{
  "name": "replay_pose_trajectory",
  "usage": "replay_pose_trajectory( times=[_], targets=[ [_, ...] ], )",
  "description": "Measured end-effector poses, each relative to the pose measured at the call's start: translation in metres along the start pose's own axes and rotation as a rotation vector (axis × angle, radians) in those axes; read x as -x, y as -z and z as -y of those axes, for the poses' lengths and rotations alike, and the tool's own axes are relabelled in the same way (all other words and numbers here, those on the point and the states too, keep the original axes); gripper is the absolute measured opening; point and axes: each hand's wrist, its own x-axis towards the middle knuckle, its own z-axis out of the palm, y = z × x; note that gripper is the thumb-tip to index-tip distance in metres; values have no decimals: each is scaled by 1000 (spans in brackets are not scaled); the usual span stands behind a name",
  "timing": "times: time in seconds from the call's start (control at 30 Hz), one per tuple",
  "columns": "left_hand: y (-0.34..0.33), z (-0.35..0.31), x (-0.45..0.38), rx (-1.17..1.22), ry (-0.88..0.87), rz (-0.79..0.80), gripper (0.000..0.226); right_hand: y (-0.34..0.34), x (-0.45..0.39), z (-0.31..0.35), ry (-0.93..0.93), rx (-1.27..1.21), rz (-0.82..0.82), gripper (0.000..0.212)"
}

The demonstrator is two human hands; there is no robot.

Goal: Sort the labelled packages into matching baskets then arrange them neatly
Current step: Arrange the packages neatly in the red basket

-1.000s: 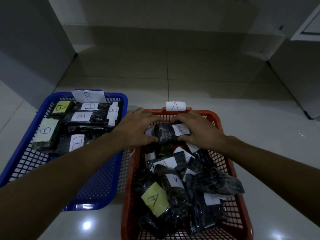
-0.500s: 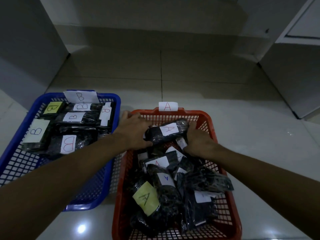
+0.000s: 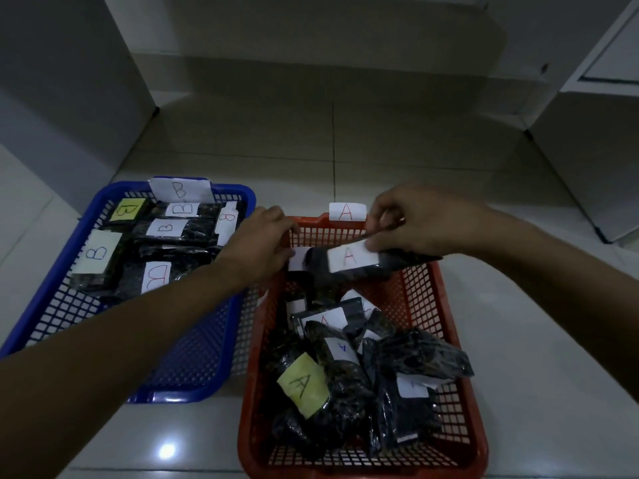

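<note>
A red basket (image 3: 446, 305) tagged A stands on the right; a blue basket (image 3: 48, 299) tagged B stands on the left. My right hand (image 3: 415, 226) pinches a dark package with a white A label (image 3: 349, 259), lifted over the red basket's far end. My left hand (image 3: 259, 247) reaches over the red basket's far left corner, fingers curled at another white-labelled package (image 3: 298, 259) there. Several dark A packages (image 3: 345, 368) lie heaped in the red basket's near half. Several B packages (image 3: 173, 229) lie in rows at the blue basket's far end.
Both baskets sit on a pale tiled floor (image 3: 539, 340). White cabinet walls (image 3: 587, 150) rise at the right, and another white panel (image 3: 69, 98) stands at the left. The near half of the blue basket holds no packages.
My right hand has raised the A-labelled package up toward the red basket's far rim. My left hand stays at the far left corner.
</note>
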Motion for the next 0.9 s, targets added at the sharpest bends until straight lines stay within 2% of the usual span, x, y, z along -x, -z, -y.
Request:
replay_pose_trajectory(
  times=[0.07,0.13,0.23,0.33,0.47,0.6,0.8,0.9],
  targets=[
    [5,6,4,62,27,-20,35,-25,-3,1,55,-217,89,14],
    [7,6,7,16,1,31,38,-63,-9,-3,89,-263,150,15],
    [5,-3,7,-50,11,58,44,-103,-21,-12,136,-27,113,15],
    [2,-7,5,-88,57,53,43,-97,-28,-14,168,123,59,19],
    [1,-6,7,-15,110,50,49,-80,-47,-23,198,262,-158,45],
    [-4,-1,8,89,177,33,52,-91,-76,-38,159,417,-83,64],
    [-8,8,9,187,161,-5,39,-98,-86,-56,209,396,-151,61],
    [-7,11,7,192,152,26,37,-98,-84,-63,214,421,-111,67]
  ],
)
